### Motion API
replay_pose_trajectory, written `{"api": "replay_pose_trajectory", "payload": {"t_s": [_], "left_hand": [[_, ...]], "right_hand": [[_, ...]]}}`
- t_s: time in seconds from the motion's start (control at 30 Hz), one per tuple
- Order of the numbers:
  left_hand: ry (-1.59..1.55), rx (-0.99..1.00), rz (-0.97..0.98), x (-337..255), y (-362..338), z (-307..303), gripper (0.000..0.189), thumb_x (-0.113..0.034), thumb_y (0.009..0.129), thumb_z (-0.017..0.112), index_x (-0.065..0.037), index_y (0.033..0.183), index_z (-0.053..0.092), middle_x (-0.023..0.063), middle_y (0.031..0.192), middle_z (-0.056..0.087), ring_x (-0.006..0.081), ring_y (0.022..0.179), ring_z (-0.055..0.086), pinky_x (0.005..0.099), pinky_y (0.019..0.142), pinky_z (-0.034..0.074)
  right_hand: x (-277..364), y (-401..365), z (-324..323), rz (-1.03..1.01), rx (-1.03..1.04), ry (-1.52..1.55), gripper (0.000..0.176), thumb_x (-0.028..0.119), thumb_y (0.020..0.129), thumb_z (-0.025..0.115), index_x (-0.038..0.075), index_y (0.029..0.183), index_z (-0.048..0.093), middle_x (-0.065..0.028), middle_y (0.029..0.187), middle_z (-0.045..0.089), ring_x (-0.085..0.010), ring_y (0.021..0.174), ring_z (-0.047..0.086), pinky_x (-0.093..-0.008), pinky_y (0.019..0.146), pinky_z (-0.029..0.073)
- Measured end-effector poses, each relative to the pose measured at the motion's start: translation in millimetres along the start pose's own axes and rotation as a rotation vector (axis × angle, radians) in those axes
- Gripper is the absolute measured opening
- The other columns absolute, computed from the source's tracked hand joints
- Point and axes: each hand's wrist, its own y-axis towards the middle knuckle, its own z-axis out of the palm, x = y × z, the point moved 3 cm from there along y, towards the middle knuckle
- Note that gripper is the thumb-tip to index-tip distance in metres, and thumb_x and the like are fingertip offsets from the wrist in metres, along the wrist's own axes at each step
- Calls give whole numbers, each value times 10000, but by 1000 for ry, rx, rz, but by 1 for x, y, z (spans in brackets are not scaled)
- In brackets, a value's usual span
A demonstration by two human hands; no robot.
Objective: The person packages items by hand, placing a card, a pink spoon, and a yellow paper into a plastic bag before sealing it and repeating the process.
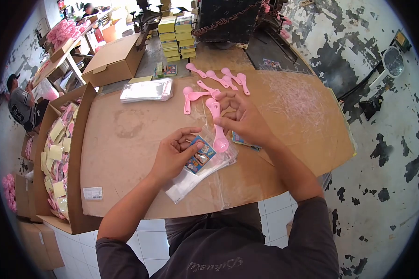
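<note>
Over the flat brown cardboard sheet (pixel 130 153), passage runs left of the left hand (pixel 171 157) up to an open brown cardboard box (pixel 76 158); scattered pink plastic scoops (pixel 211 74) obstruct the far middle.

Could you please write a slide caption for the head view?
Left hand holds a card, right hand a pink spoon, over plastic bags.

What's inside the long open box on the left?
Pale cards and pink pieces are heaped inside the box. Anything beneath the top layer is covered, so I can't tell.
</note>
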Motion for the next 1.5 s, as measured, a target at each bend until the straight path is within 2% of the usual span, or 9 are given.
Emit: {"api": "replay_pose_trajectory", "payload": {"t_s": [0.47,0.57,0.77,0.97,1.07,1.17,1.3,1.4,1.5], "left_hand": [[2,-32,-70,15,3,-3,321,-32,1001,672,78,1297,612,138,1184,723,131,1035,702,251,903,580],[-14,-57,-29,16,3,-3,301,-55,998,685,52,1274,634,133,1188,733,119,994,711,232,822,588],[-76,-61,-27,14,5,-10,319,-102,998,700,24,1284,638,118,1119,750,109,956,712,236,800,586],[-99,61,-41,-4,0,-8,418,-90,1004,684,18,1387,558,122,1135,743,146,1029,708,277,899,576],[-121,142,-34,-7,-2,-6,453,-105,1004,693,15,1410,533,127,1193,718,148,1103,688,281,949,562],[-185,92,108,-12,-2,-7,463,-93,1005,681,2,1426,514,144,1330,650,186,1243,630,326,1065,509],[174,68,299,-29,-6,-6,495,-33,987,640,0,1454,483,156,1482,551,238,1434,480,424,1213,358],[373,94,419,-51,-15,7,548,-42,963,676,-5,1470,471,161,1491,548,240,1440,476,421,1223,343],[512,32,491,-58,-17,14,563,-109,937,734,-19,1449,518,149,1461,582,228,1405,518,404,1182,391]], "right_hand": [[-26,-10,5,-158,-238,-4,391,-10,947,714,-9,1299,543,-99,1080,665,-160,947,721,-281,771,634],[-26,-15,14,-161,-268,-1,338,9,959,712,-9,1265,571,-95,1037,698,-145,944,715,-284,806,608],[-36,-18,13,-219,82,-462,307,81,989,689,11,1278,611,-74,1090,716,-159,987,687,-313,868,540],[0,-8,23,-346,19,-264,120,51,958,691,23,1071,718,-89,1206,675,-184,1138,637,-330,946,510],[27,-10,34,-393,299,-552,97,26,909,719,39,1004,730,-87,1218,674,-221,1132,643,-358,971,505],[78,-10,34,-470,323,-514,142,-1,820,764,57,943,722,-97,1172,696,-265,1143,653,-389,998,490],[134,-16,43,-757,190,-1104,177,61,769,802,68,926,720,-60,997,713,-273,1048,675,-395,910,508],[129,-11,36,-629,163,-1326,129,55,822,778,47,938,722,-71,944,710,-251,909,692,-352,787,523],[124,-13,38,-460,64,-1019,63,66,909,713,29,960,707,-96,919,710,-264,787,674,-370,715,520]]}}
